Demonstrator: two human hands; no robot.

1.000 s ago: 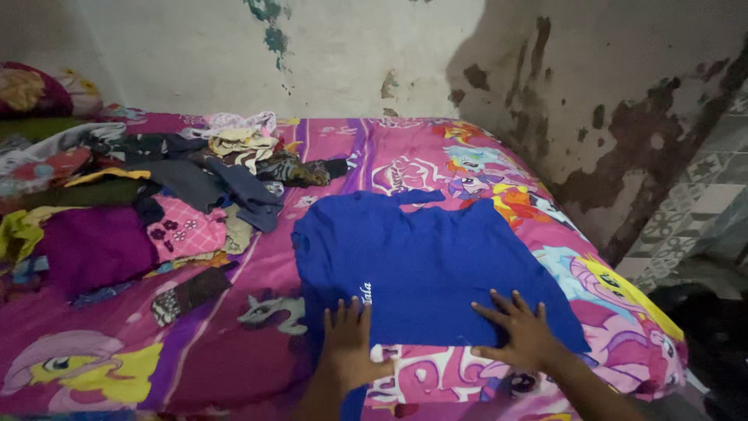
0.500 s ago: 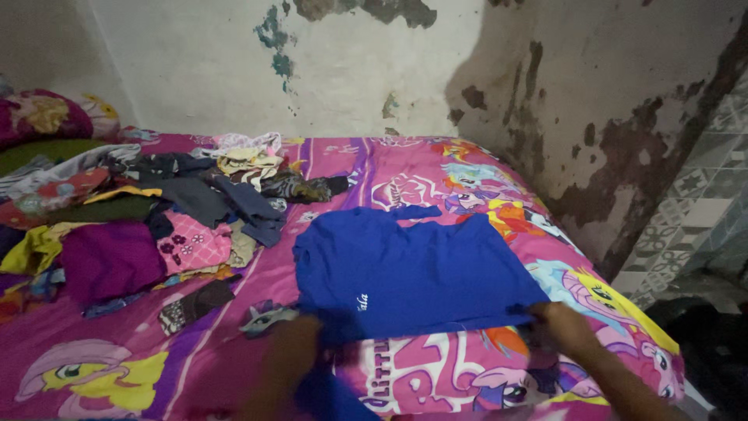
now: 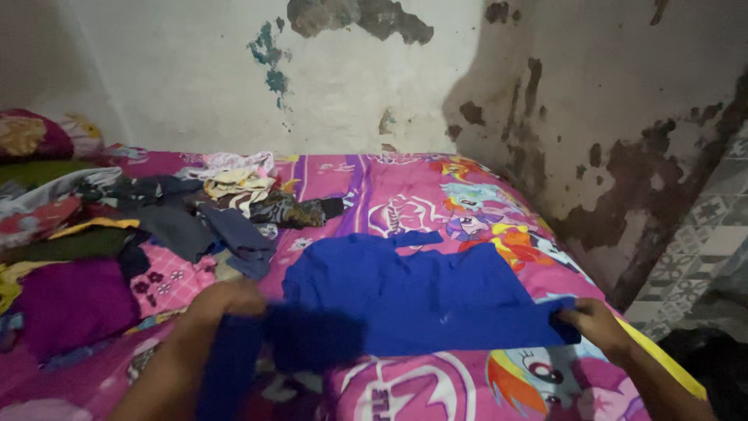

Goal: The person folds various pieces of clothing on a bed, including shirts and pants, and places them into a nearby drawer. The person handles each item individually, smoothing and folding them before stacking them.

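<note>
Pinching the blue shirt [image 3: 413, 300] at its near corners, my left hand [image 3: 226, 300] and right hand [image 3: 592, 323] lift that edge off the pink cartoon bedsheet [image 3: 405, 187], and I judge it light, limp and best gripped at hem corners.

Heaped clothes [image 3: 117, 234] left; seemingly open bedsheet [image 3: 405, 187] beyond shirt [image 3: 421, 300].

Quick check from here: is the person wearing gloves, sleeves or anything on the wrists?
No. The left hand and right hand are bare, with no gloves, rings or watch visible. Both forearms are uncovered up to the picture's lower edge; no sleeve shows. The left one is motion-blurred, so fine detail is unclear.
</note>
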